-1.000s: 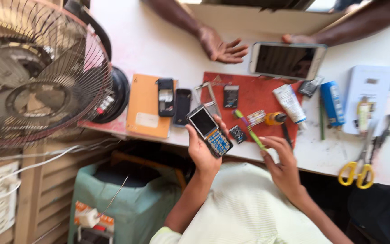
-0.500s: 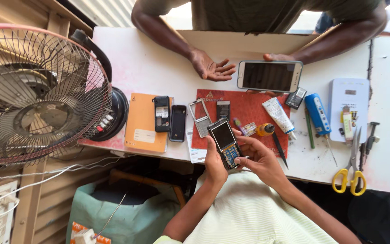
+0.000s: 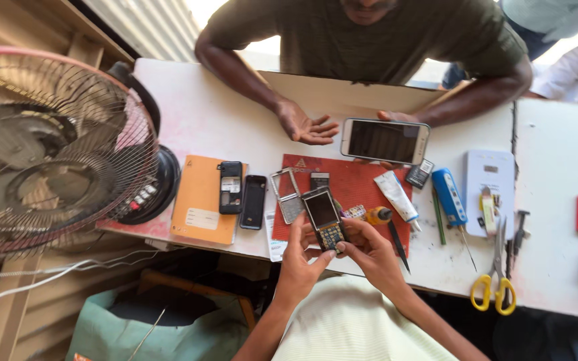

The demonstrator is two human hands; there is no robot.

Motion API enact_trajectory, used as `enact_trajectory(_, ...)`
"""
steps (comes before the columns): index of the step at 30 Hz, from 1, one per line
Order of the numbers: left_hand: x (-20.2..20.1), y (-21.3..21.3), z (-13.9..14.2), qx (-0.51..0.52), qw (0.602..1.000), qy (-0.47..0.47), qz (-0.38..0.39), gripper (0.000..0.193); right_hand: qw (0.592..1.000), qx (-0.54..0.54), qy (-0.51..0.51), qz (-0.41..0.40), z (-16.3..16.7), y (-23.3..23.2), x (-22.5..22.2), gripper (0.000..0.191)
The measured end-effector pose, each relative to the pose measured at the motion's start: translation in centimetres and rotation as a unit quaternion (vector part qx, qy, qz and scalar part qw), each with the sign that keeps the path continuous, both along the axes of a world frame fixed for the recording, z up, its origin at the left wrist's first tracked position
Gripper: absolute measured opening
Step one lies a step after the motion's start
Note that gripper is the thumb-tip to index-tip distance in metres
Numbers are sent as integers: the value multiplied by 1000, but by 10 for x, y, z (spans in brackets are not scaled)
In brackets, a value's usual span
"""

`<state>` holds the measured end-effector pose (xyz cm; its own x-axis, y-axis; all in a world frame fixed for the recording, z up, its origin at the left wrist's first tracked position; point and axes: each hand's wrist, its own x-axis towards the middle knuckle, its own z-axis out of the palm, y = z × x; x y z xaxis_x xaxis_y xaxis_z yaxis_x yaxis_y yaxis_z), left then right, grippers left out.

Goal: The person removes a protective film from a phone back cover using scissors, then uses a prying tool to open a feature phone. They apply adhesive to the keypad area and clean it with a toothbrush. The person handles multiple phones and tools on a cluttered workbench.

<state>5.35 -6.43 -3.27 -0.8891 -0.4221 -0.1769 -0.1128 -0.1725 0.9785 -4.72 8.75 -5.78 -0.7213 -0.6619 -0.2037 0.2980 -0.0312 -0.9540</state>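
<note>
Both hands hold one small keypad phone (image 3: 323, 218) at the near edge of the white table (image 3: 222, 113), over the red mat (image 3: 359, 184). Left hand (image 3: 300, 257) is curled around the phone's left side & bottom, thumb on the keys. Right hand (image 3: 369, 249) is partly closed, fingertips pinching the lower right corner. An orange notebook (image 3: 199, 204) w/ two dark phones lies left. Yellow scissors (image 3: 496, 277) lie far right.
</note>
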Motion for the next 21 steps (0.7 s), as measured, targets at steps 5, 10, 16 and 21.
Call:
enact_trajectory(5,9,3,-3,-50,998,-36,6,94,999,0,34,16,-4,1,6,53)
enact_trajectory(10,9,3,1,-31,999,-28,6,94,999,34,25,9,-7,7,9,55)
enact_trajectory(16,17,3,3,-8,999,-49,-13,93,999,18,25,11,-11,17,13,50)
enact_trajectory(21,33,2,3,159,986,14,-41,99,995,-36,-81,36,-3,33,15,46)
